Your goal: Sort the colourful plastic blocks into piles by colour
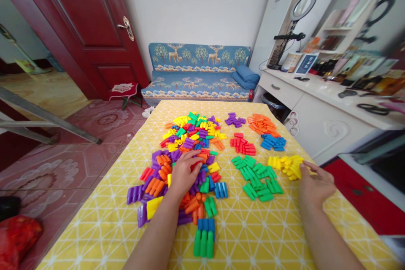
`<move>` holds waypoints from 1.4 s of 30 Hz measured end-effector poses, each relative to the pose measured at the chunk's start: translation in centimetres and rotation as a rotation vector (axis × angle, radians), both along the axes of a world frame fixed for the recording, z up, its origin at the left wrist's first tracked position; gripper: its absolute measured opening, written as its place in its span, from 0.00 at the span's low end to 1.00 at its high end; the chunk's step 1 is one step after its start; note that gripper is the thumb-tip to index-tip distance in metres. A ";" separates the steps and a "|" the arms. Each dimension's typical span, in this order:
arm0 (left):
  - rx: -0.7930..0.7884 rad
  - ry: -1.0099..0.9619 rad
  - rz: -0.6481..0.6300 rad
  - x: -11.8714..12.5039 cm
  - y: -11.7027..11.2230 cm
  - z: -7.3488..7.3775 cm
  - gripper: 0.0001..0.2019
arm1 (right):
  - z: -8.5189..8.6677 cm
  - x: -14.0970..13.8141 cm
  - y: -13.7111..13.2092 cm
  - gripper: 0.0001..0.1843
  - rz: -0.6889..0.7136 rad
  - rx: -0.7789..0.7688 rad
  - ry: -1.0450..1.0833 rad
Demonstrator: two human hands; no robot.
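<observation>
A mixed heap of coloured plastic blocks [190, 143] covers the middle of the yellow tablecloth [253, 236]. My left hand [185, 173] lies on the heap's near part, fingers curled down among red, orange and purple pieces. My right hand [316, 183] rests at the table's right edge, fingertips pinched at the yellow pile [286, 165]. Sorted piles lie to the right of the heap: green [257, 177], red [243, 143], blue [274, 142], orange [262, 124] and purple [234, 120].
A blue patterned sofa [199, 71] stands beyond the table's far end. A white dresser [319, 105] with a ring light [303, 6] runs along the right. A dark red door [88, 29] and tiled floor are at the left.
</observation>
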State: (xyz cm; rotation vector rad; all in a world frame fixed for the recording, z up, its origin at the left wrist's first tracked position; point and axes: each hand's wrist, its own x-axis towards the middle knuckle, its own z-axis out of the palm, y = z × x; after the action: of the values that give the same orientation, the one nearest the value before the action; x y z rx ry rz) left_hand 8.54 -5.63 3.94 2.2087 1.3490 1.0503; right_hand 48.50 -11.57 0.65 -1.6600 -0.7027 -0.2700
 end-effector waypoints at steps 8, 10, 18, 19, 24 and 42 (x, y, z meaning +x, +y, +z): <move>-0.008 -0.028 0.014 -0.1 0.1 -0.4 0.13 | 3.7 -9.9 0.4 0.11 0.632 -0.092 -0.166; -0.014 -0.053 0.023 -0.1 0.2 -0.5 0.14 | 4.3 -13.1 0.9 0.11 0.880 -0.213 -0.151; -0.036 -0.026 0.033 0.1 0.0 -0.1 0.17 | 3.0 -20.3 3.8 0.24 1.004 -0.678 -0.231; -0.034 -0.014 0.037 0.1 -0.1 -0.1 0.16 | 2.7 -20.7 3.9 0.24 0.973 -0.682 -0.228; -0.002 0.055 0.016 0.0 -0.2 0.0 0.16 | 1.5 -21.8 3.8 0.25 0.856 -0.600 -0.143; 0.015 0.031 -0.044 0.0 0.0 -0.1 0.13 | 4.4 -9.0 2.1 0.23 0.482 -0.065 0.101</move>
State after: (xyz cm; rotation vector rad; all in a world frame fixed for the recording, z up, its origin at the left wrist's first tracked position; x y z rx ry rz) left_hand 8.52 -5.66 3.80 2.2639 1.3031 1.0186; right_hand 39.52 -9.43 5.03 -1.4998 -1.0152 0.1808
